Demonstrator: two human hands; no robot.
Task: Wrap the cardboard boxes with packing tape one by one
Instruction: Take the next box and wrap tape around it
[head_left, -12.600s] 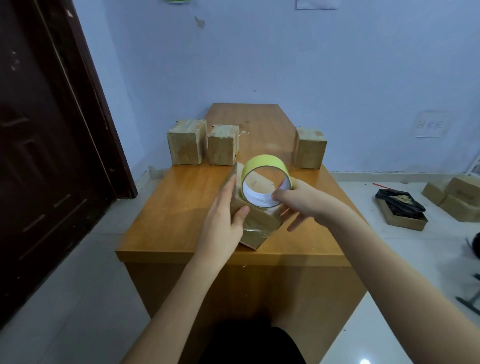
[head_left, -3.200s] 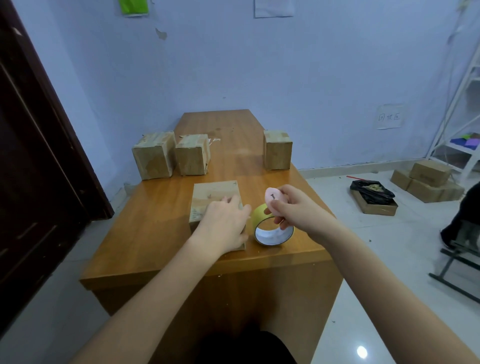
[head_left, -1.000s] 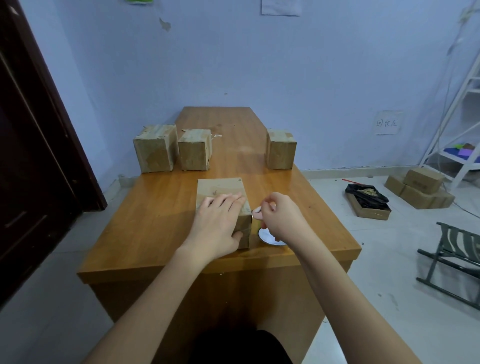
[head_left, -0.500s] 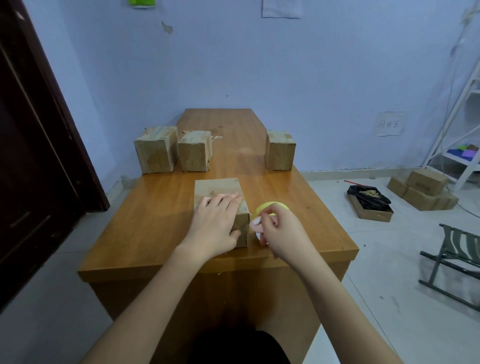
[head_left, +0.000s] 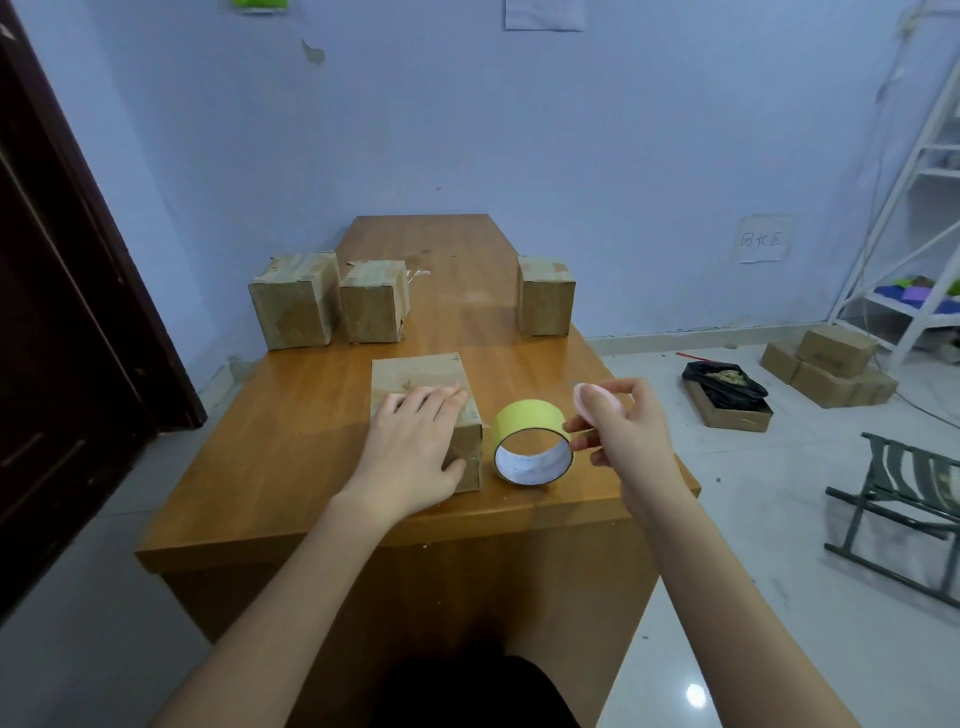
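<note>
Cardboard meets our left hand (head_left: 410, 457) near the front edge of the wooden table (head_left: 291, 447): we press the near box (head_left: 415, 371) flat with straight, slightly spread fingers laid over its top and the thumb down along its front face. Just to the right of that box, the roll of yellow packing tape (head_left: 530, 444) stands on its edge on the tabletop, its white inner core turned toward us; whether it touches the box's side we cannot tell. Our right hand (head_left: 628, 436) hovers beside the roll on its right, fingers curled, the thumb and forefinger pinching a small pink cutter (head_left: 597, 402) above the roll's right rim, while a lower fingertip reaches the roll's edge. Farther back on the table we see three more boxes: the left box (head_left: 293, 301) and the middle box (head_left: 374, 301) stand just beside each other at the left, with a scrap of clear tape sticking out behind the middle one, and the right box (head_left: 545, 296) stands well apart near the right edge. On the floor to the right lie an open carton with a black bag (head_left: 724, 387), a stack of cartons (head_left: 831, 366) by a white rack (head_left: 909, 208), and a folding stool (head_left: 904, 514).
</note>
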